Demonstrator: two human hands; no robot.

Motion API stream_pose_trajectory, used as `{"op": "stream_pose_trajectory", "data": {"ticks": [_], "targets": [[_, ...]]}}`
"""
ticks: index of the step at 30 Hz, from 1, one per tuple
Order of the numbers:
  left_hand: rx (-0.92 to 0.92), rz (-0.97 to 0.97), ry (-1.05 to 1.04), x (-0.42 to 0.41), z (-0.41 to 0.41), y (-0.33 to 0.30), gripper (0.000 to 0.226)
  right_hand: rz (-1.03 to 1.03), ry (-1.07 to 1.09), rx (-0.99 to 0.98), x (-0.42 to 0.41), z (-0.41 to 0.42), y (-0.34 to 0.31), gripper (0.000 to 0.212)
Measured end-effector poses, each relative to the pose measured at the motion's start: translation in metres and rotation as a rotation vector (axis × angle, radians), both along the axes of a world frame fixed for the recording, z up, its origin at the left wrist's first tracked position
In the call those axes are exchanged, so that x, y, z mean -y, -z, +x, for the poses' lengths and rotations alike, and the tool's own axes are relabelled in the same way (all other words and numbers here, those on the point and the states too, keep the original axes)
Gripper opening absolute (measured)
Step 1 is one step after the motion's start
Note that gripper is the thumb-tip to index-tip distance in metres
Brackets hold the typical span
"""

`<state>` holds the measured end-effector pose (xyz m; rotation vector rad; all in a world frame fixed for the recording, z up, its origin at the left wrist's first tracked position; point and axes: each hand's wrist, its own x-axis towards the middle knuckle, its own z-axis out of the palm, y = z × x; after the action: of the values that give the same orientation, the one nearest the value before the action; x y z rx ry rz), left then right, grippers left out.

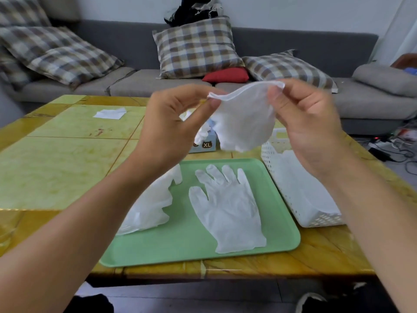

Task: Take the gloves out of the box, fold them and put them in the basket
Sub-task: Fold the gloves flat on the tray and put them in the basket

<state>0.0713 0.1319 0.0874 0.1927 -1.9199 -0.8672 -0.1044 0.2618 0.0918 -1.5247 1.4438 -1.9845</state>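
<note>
Left hand [180, 118] and right hand [309, 123] each pinch the cuff of a raised glove [243, 123], which hides most of the glove box [204, 145] (marked XL). Flat glove [228, 208] on green tray [180, 245]; white basket [300, 199] just right.

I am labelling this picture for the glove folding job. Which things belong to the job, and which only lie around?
Job: held glove, pinched by left hand and right hand; flat glove; crumpled glove; glove box; white basket; green tray.

Lying about: tissue; plaid cushions; red cushion.
</note>
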Motion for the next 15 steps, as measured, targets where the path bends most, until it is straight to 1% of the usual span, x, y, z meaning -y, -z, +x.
{"op": "stream_pose_trajectory", "data": {"ticks": [1, 2, 4, 5, 6, 8, 9, 10, 13, 15], "targets": [[0.048, -0.064, -0.042, 0.004, 0.003, 0.004, 0.015, 0.042, 0.051, -0.041, -0.002, -0.002, 0.007, 0.013], [0.135, -0.072, -0.06, 0.008, 0.005, 0.013, 0.015, 0.122, 0.094, -0.072, -0.001, -0.003, 0.021, 0.014], [0.391, -0.005, -0.005, 0.017, 0.008, 0.043, 0.013, 0.313, 0.114, -0.117, 0.001, -0.004, 0.051, 0.016], [0.509, -0.002, 0.036, 0.02, 0.009, 0.061, 0.013, 0.431, 0.114, -0.162, 0.002, -0.005, 0.067, 0.015], [0.598, -0.022, 0.068, 0.023, 0.01, 0.079, 0.012, 0.549, 0.111, -0.268, 0.003, -0.009, 0.08, 0.013], [0.721, -0.029, 0.13, 0.024, 0.011, 0.103, 0.012, 0.751, 0.099, -0.618, 0.002, -0.013, 0.097, 0.012], [0.755, -0.017, 0.154, 0.023, 0.011, 0.111, 0.012, 0.824, 0.089, -0.767, 0.002, -0.012, 0.101, 0.013], [0.774, -0.009, 0.171, 0.022, 0.01, 0.115, 0.012, 0.873, 0.077, -0.847, 0.002, -0.01, 0.102, 0.014], [0.765, -0.03, 0.194, 0.017, 0.007, 0.114, 0.011, 0.925, 0.063, -0.889, -0.003, -0.004, 0.094, 0.011], [0.693, -0.058, 0.195, 0.015, 0.005, 0.106, 0.01, 0.926, 0.083, -0.916, -0.008, -0.003, 0.086, 0.013]]}}
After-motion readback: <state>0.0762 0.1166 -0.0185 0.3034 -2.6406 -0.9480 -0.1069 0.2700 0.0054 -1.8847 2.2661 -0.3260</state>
